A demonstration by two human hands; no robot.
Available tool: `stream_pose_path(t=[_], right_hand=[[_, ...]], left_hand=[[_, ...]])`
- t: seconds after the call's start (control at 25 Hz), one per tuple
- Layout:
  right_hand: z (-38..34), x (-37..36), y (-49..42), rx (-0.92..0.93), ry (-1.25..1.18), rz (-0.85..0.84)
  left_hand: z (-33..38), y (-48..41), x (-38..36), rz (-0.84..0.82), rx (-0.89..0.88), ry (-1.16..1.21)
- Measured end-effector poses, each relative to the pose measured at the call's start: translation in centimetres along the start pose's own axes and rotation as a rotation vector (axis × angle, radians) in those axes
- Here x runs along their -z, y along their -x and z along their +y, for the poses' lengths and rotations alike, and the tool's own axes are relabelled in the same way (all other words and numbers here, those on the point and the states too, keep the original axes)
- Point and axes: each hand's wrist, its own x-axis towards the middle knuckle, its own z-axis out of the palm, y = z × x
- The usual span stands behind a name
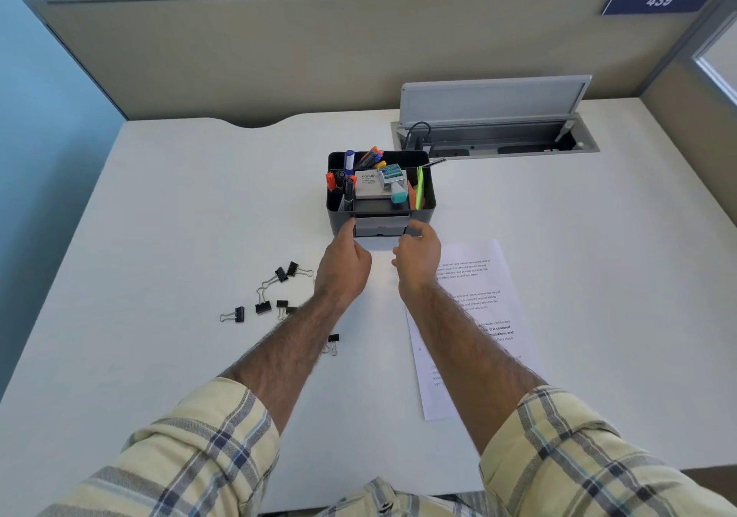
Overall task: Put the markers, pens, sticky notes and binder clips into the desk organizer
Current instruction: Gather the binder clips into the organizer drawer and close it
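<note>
Left hand (346, 263) reaches to the front of the desk organizer (429, 203), fingers curled loosely, thumb tip at the left edge of the small grey drawer (381, 224); nothing held that I can see. Right hand (418, 255) is at the drawer's right side, fingers half curled and spread toward the organizer's lower right front; whether it pinches anything, cannot tell. Both forearms are bare, plaid sleeves (191, 448) rolled up.

The organizer is black and sits mid-desk, toward the far edge, just in front of the open cable hatch (494, 117). Markers (371, 157) stand in its back compartment, a blue-capped one upright at left, orange and blue ones tilted. More pens (343, 185) with orange and black caps stand in the left front compartment. A white box marked "camlin" (367, 185) and a teal-tipped item (397, 187) lie in the middle. Green and orange sticky notes (418, 189) stand on edge in the right slot.

Binder clips (261, 301) are loose on the desk (179, 217), scattered left of the left forearm, toward the near-left part; one more clip (333, 343) lies just right of that forearm. A printed sheet (478, 309) lies on the desk right of centre, partly under the right forearm.
</note>
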Motion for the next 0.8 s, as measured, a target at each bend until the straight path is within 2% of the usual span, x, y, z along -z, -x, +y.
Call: stream_pose_path(t=[0.24, 0.56, 0.8], right_hand=[[0.1, 0.7, -0.1, 0.0, -0.003, 0.001], [-0.6, 1.3, 0.4, 0.006, 0.034, -0.123], [-0.8, 1.9, 0.2, 0.02, 0.098, -0.145]], left_hand=[[-0.2, 0.0, 0.3, -0.014, 0.048, 0.08], [0.1, 0.1, 0.2, -0.034, 0.081, 0.116], [0.2, -0.1, 0.5, -0.021, 0.089, 0.135]])
